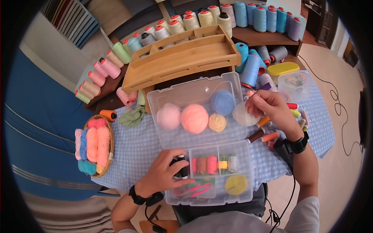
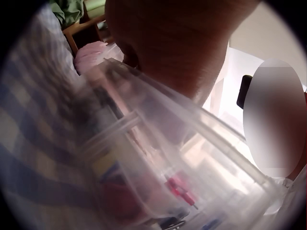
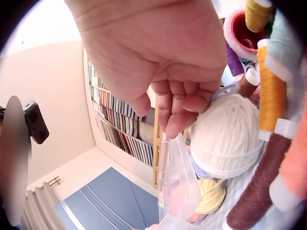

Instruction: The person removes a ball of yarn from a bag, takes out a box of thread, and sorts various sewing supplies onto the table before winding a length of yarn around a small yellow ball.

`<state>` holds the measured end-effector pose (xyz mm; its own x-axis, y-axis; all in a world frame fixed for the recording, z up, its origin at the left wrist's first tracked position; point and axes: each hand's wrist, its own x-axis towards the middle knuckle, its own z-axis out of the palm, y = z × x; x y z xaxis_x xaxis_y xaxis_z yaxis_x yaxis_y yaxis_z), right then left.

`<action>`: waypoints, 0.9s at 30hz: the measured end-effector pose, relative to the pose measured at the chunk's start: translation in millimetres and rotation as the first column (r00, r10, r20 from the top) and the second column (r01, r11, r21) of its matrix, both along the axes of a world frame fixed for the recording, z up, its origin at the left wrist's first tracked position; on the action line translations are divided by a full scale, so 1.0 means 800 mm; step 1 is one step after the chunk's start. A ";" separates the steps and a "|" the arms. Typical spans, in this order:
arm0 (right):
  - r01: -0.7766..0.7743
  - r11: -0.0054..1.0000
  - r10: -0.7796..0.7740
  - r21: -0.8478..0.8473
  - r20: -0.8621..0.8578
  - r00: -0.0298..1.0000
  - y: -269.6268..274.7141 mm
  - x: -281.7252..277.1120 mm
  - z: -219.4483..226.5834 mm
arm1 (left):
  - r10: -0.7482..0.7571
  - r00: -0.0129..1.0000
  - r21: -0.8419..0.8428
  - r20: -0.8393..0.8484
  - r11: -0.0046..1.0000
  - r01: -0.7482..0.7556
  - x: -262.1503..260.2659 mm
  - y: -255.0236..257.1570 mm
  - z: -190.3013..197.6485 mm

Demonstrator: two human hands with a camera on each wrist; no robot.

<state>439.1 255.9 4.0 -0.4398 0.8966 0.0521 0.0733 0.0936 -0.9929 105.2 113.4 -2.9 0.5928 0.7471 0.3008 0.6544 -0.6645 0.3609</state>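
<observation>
An open clear plastic box has its lid raised at the back. My left hand reaches into its left side, thumb and fingers around black thread spools. Other compartments hold several coloured spools, a pink tool and a round yellow thing. The left wrist view is blurred, with the hand's fingers hidden. My right hand, fingers loosely bent with nothing visible in them, hovers by the lid's right edge, close over a white yarn ball.
Pink, peach, blue and yellow yarn balls lie behind the lid. A basket of yarn skeins stands left. Loose thread spools lie right, near a yellow-lidded container. A wooden rack and many thread cones line the back.
</observation>
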 end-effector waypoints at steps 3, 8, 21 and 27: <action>-0.036 0.999 0.037 0.005 -0.013 0.999 0.001 0.001 -0.001 | 0.017 0.998 -0.026 0.066 1.000 -0.016 -0.003 -0.002 -0.008; -0.037 0.999 0.037 -0.003 -0.007 0.999 0.001 -0.001 0.000 | 0.039 0.993 -0.013 0.114 0.999 -0.038 -0.002 -0.005 -0.010; -0.031 0.999 0.031 0.013 0.011 0.999 0.000 -0.002 0.002 | 0.108 0.987 0.176 0.121 0.976 -0.129 -0.013 -0.006 0.013; -0.019 1.000 0.019 0.006 0.010 1.000 -0.001 -0.002 0.001 | 0.541 0.787 0.130 0.295 0.794 -0.594 -0.076 0.020 0.010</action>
